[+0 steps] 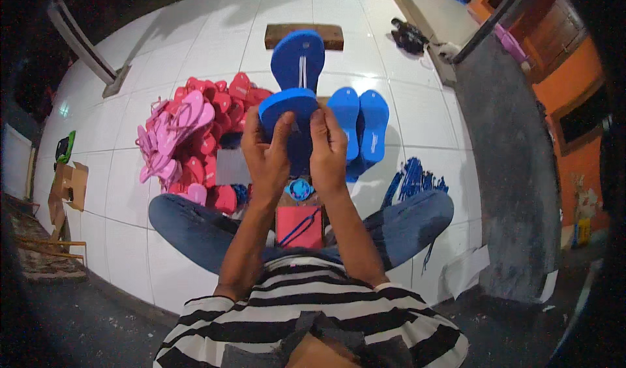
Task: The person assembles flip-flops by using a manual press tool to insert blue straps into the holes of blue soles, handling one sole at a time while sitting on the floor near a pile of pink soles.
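Note:
My left hand (268,149) and my right hand (328,146) grip a dark blue flip-flop sole (287,102) from both sides, thumbs on top. The sole is tilted, with its rounded end raised. Directly beyond it, partly covered by it, shows another blue sole (298,58) with white stripes; whether my fingers touch that one too is hidden. Between my forearms are a light blue round thing (300,189) and a red pad (293,219). A dark blue thong strap (300,228) lies across the pad.
A pile of red flip-flops (225,104) with pink flip-flops (176,133) lies at left. Blue soles (373,127) and a bunch of blue straps (415,180) lie at right. A wooden block (332,37) is beyond my hands. A cardboard box (73,184) stands far left.

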Demonstrator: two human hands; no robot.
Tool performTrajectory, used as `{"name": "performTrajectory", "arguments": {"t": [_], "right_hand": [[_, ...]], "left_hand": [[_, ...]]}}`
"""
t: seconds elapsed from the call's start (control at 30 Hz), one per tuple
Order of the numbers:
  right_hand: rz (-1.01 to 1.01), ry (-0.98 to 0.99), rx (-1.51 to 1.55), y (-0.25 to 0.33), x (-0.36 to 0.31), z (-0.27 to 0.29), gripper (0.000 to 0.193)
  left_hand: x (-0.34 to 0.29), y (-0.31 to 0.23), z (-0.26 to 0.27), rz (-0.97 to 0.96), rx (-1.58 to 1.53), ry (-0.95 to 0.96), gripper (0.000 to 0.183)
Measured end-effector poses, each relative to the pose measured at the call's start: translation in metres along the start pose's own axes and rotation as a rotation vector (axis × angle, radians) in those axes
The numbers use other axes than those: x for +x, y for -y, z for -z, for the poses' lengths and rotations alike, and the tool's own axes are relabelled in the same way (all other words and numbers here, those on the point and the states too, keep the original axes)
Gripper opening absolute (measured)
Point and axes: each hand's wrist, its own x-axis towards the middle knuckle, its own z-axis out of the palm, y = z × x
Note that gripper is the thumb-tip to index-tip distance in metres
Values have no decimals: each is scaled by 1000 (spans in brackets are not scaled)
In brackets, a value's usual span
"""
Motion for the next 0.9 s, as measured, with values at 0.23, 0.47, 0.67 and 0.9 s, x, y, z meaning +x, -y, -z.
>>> {"name": "performTrajectory", "arguments": {"t": [0.23,0.47,0.67,0.9], "right_hand": [[41,81,-57,27,-83,30,33],[445,171,-261,19,-86,36,36],[347,-46,-451,8,-79,30,30],[116,244,-699,-29,-76,30,14]], "left_hand": [[-52,-16,39,-366,-1,279,30],[-20,-18,62,-762,-69,635,23],[-37,-14,52,-440,91,414,30],[-43,11,55,241,288,165,29]]}}
